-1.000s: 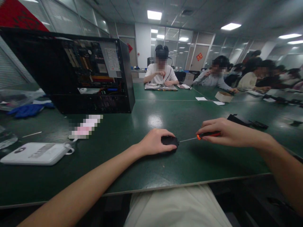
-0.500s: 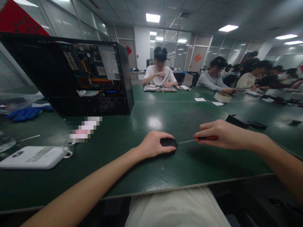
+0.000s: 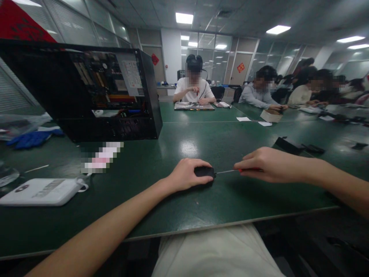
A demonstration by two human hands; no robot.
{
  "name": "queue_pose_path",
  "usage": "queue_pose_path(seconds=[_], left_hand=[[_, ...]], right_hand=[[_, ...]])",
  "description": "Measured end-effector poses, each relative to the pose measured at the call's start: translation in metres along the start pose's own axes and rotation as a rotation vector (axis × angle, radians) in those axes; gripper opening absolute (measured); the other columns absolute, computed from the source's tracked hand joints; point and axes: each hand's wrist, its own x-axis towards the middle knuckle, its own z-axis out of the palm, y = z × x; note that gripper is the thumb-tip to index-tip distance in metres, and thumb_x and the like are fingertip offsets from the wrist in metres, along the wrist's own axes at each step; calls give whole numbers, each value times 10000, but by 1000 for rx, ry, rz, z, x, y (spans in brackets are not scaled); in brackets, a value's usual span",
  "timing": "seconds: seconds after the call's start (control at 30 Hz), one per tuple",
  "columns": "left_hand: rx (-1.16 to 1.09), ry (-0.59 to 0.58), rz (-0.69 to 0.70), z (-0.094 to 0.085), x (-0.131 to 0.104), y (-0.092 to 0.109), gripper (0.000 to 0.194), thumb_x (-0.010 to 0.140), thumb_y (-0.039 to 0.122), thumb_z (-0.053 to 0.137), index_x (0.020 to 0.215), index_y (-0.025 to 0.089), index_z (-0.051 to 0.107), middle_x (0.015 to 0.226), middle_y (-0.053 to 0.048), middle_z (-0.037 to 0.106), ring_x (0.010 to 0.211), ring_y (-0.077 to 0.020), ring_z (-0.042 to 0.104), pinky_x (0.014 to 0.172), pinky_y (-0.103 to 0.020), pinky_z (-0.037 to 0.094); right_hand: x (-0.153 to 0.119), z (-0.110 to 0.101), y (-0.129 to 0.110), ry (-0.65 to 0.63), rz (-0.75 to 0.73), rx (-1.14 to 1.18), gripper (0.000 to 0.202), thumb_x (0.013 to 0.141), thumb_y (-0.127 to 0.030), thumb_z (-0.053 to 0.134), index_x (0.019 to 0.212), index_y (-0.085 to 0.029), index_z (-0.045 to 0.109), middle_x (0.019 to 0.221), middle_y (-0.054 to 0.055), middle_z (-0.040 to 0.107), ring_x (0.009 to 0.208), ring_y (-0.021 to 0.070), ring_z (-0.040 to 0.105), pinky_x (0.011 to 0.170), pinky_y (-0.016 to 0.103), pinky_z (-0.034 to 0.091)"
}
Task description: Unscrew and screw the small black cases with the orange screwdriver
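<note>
— Where is everything on the green table point(image 3: 184, 207)?
— The open computer case point(image 3: 63, 88) stands at the left. The mouse point(image 3: 204, 172) is nearer the person, in the middle, low enough that I can't tell whether it rests on the tabletop.

— How would it handle?
— Light and stiff, I'd guess: smooth plastic, a bit slippery, not very fragile. Its two long sides look best to hold.

— And the screwdriver point(image 3: 226, 171)?
— Light too, with a rigid, thin shaft; the red handle is the place to grip. The shaft points at the mouse's right end, its tip at or touching it.

— The grips?
— The left hand point(image 3: 186, 174) clasps the mouse, thumb along the near side, fingers over the far one. The right hand point(image 3: 268, 163) pinches the screwdriver's handle, fingers curled close together.
</note>
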Motion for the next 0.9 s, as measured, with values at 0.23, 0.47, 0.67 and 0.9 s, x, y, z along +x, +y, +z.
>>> queue_pose_path(seconds=[0.23,0.47,0.67,0.9], left_hand=[[2,-2,14,1,0,-2,400,885,482,760,1201,236,764,1181,-36,790,1064,-247,733,897,-312,516],[4,-6,20,1,0,-2,388,894,485,747,1196,241,766,1189,-33,787,1070,-245,729,892,-307,516],[18,1,3,1,1,-2,399,890,480,748,1211,243,759,1202,-38,784,1080,-254,728,901,-323,521],[63,-5,6,1,3,-2,431,868,489,771,1217,236,752,1191,-44,785,1059,-258,729,884,-328,518]], right_hand=[[-9,5,-8,79,-259,-550,267,1038,-179,466,1214,-154,666,760,24,635,535,111,507,519,312,194],[-6,0,-16,139,-381,-699,272,969,-70,462,1115,-131,684,720,17,612,527,127,516,517,326,259],[9,-10,-23,-8,-178,-367,246,970,-157,490,984,-178,734,694,43,661,497,125,504,502,323,227],[32,-21,3,-317,371,535,386,955,-501,560,936,-201,801,727,15,693,569,129,531,526,261,356]])
